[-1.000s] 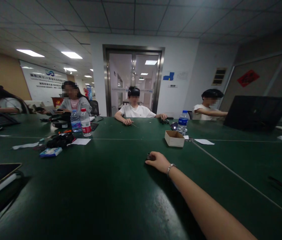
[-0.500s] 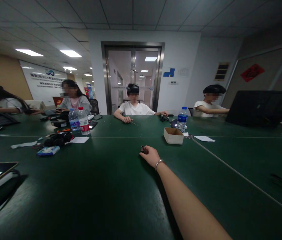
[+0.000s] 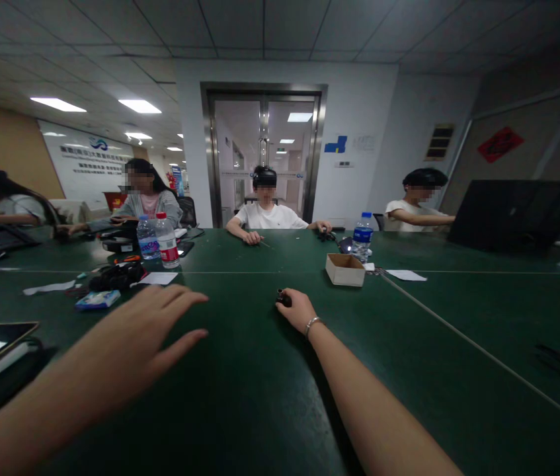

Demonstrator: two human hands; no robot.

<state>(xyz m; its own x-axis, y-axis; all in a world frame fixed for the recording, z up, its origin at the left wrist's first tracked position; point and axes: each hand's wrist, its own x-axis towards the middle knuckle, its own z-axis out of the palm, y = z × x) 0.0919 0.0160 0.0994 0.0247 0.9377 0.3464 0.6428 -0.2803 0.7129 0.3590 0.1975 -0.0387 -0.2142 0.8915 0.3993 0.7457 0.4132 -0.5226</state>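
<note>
My right hand, with a silver bracelet at the wrist, is closed around a small dark object on the green table. A short upright piece sticks up at its top; the fingers cover much of it, and I cannot make out its kind. My left hand is in the air over the left part of the table, thumb and fingers apart, holding nothing. A gap separates it from the dark object.
An open cardboard box stands beyond my right hand, beside a water bottle. Two bottles, a blue-and-white packet and black gear lie left. A laptop stands far right. Several people sit around the table.
My left hand has come into view from the lower left and reaches over the table. My right hand stays almost in place, with the dark object turned slightly.
</note>
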